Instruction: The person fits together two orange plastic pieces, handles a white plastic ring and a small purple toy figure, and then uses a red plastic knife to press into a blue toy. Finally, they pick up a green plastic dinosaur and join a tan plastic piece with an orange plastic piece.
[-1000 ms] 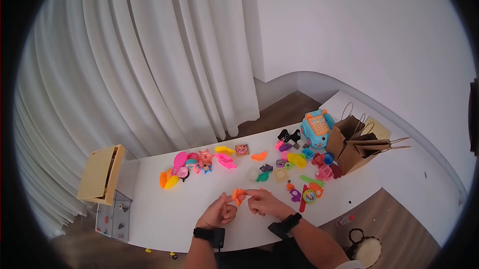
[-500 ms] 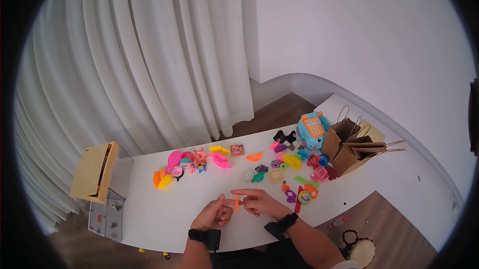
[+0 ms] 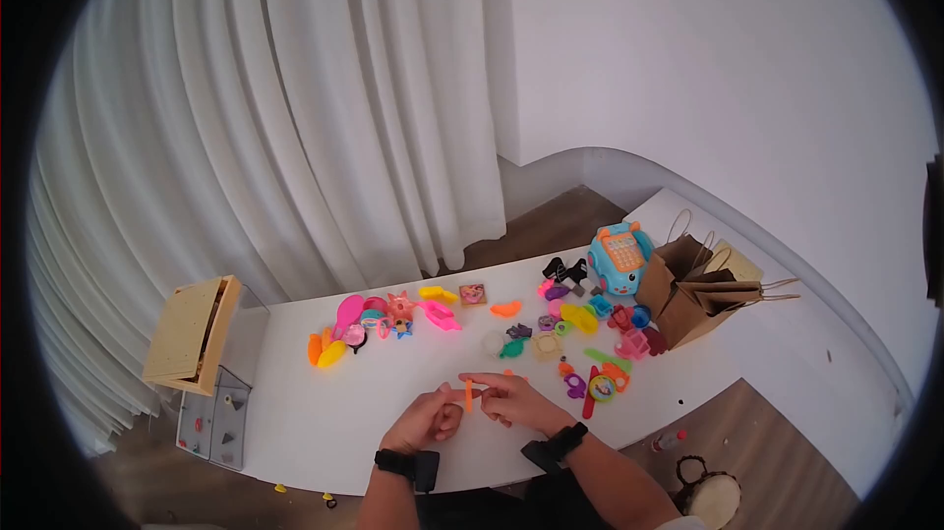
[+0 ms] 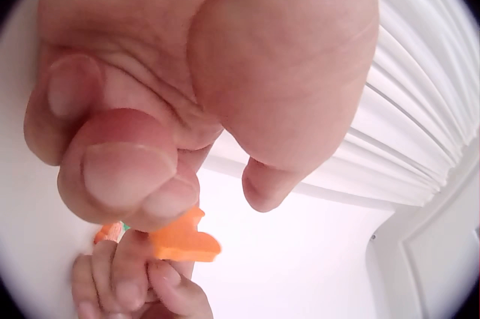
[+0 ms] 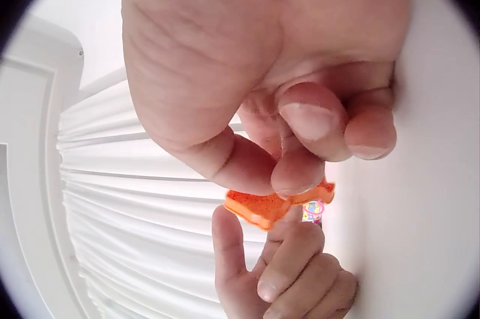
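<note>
Both hands meet over the front of the white table (image 3: 324, 432). A small flat orange plastic toy piece (image 3: 469, 396) stands edge-on between them. My left hand (image 3: 421, 422) points its straight index finger at the piece and overlaps it, the other fingers curled into the palm. From the right, my right hand (image 3: 523, 406) stretches its index finger across the piece's top edge. In the right wrist view the textured face of the orange piece (image 5: 255, 206) shows behind my right thumb and a bent finger. The left wrist view has it just past my left curled fingers (image 4: 124, 173).
Pink, yellow and orange toys lie in a group at the left, with a pink toy (image 3: 439, 316) nearby. Many small toys, including a yellow one (image 3: 578, 319), lie at the right. A blue toy telephone (image 3: 619, 260) and brown paper bags (image 3: 678, 309) stand behind. A wooden box (image 3: 189, 333) is at far left.
The orange piece has turned from showing its face to the head camera to standing edge-on. My right index finger has straightened out over its top. Both hands stay close together.
</note>
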The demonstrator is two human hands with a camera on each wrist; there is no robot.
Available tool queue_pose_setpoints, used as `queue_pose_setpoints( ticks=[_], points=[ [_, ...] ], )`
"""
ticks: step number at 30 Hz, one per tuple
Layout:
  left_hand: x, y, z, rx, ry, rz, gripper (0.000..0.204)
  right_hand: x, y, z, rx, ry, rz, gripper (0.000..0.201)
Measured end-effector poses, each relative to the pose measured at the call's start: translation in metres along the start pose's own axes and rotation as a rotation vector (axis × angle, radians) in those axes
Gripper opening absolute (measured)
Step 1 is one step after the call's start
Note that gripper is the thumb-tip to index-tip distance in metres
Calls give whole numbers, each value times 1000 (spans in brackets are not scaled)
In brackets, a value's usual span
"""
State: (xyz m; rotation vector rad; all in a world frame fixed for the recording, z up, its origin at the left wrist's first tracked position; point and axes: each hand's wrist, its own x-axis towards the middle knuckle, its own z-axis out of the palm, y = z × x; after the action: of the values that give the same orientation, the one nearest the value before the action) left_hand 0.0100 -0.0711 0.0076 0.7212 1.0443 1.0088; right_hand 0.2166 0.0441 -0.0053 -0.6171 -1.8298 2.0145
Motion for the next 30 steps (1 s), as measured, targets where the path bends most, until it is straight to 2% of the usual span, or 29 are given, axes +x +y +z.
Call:
queue_pose_setpoints(
  ticks=[4,6,7,8,10,14,16,18,20,21,23,25,28,30],
  points=[
    [4,-15,-16,-73,-50,50,57,5,4,2,-117,4,68,52],
    [6,-18,-14,-232,-6,105,59,6,9,4,-152,-1,20,45],
    [3,-14,-8,-266,51,101,64,9,13,4,-152,-16,50,43],
    [3,-13,-6,-269,34,86,64,8,14,4,-150,4,60,43],
    [3,-11,-9,-192,7,93,54,6,13,2,-113,-56,-38,44],
    [6,-11,-5,58,60,60,55,2,5,3,-59,-52,-23,48],
    [4,-13,-8,22,48,59,53,-1,3,6,18,26,-71,45],
    [2,-13,-10,-16,43,56,50,2,6,6,-10,22,-54,45],
    [0,-11,-10,-56,-50,99,46,8,18,6,-36,13,-37,45],
    [-1,-9,-8,-56,-48,100,46,13,31,6,-83,6,-48,46],
    [-3,-6,-2,-137,-14,157,45,15,28,8,-135,-11,-63,47],
    [-1,-5,-1,-153,10,138,44,11,21,5,-157,-36,-19,45],
    [1,-11,-7,-136,43,97,44,6,14,1,-59,-55,29,45],
    [2,-12,-9,-97,53,85,45,3,13,-1,-30,-51,-4,46]
  ],
)
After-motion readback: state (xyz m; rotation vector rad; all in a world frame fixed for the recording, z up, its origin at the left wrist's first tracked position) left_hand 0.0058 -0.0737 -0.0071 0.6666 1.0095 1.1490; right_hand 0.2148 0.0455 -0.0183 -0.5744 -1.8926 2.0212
